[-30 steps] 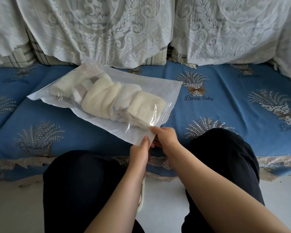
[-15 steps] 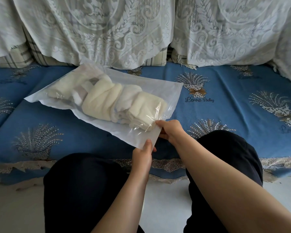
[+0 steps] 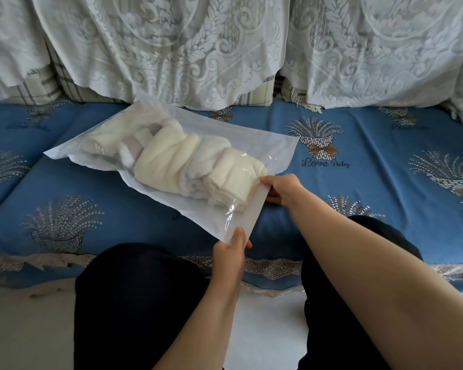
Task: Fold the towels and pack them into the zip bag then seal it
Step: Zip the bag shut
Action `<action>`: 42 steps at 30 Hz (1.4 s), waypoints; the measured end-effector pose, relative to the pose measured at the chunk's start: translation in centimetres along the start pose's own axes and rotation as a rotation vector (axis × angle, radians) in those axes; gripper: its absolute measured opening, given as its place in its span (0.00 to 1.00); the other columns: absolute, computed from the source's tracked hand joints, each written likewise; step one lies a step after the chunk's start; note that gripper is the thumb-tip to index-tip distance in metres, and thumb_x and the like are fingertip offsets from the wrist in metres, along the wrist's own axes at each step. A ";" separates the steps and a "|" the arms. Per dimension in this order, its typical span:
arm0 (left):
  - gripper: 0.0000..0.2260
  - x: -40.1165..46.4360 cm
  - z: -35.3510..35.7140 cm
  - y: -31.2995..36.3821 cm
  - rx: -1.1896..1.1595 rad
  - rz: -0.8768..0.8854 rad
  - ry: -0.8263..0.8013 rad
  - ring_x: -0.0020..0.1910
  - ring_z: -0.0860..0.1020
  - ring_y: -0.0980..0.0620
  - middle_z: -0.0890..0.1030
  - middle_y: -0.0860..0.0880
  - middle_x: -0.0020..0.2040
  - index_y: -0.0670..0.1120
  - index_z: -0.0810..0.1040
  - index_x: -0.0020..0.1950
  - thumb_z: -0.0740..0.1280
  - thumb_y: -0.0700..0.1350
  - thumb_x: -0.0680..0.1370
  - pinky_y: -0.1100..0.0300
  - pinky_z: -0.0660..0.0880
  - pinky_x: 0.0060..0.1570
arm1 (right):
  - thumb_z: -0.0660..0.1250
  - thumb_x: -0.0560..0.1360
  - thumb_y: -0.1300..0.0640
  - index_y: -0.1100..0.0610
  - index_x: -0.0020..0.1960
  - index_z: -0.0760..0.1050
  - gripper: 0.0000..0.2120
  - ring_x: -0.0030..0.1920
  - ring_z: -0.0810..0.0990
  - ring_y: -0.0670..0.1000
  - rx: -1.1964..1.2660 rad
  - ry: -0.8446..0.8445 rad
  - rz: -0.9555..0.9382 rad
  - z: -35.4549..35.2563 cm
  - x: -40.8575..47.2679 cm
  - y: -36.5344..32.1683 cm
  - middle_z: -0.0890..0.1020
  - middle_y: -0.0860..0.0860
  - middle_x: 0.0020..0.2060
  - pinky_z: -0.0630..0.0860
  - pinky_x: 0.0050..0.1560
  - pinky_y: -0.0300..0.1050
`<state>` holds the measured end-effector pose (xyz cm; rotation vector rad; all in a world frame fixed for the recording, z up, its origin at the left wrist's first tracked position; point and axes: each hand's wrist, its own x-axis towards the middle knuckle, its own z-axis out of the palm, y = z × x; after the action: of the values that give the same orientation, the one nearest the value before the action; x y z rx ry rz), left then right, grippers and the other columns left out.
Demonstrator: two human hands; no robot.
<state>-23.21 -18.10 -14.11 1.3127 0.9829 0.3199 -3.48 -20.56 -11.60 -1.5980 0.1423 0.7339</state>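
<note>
Between both grips lies the zip bag (image 3: 171, 145) edge: left hand (image 3: 229, 253), right hand (image 3: 284, 189) pinching.

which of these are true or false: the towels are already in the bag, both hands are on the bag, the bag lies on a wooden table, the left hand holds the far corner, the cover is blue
1. The towels are already inside the bag. True.
2. Both hands are on the bag. True: the left hand pinches its near corner and the right hand pinches the same edge farther up.
3. The bag lies on a wooden table. False: it lies on a sofa seat.
4. The left hand holds the far corner. False: it holds the corner nearest the person.
5. The seat cover is blue. True.
</note>
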 end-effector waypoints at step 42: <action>0.10 6.0 4.5 7.5 1.514 0.805 -0.134 0.47 0.79 0.39 0.80 0.42 0.48 0.45 0.76 0.51 0.63 0.35 0.72 0.55 0.64 0.34 | 0.69 0.73 0.67 0.61 0.40 0.68 0.10 0.34 0.79 0.54 0.027 0.192 -0.012 -2.5 6.0 -3.0 0.78 0.57 0.37 0.75 0.21 0.46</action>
<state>-13.96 -14.79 -10.14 3.0652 0.4120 0.0166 3.63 -20.40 -12.22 -1.6408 0.2806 0.5661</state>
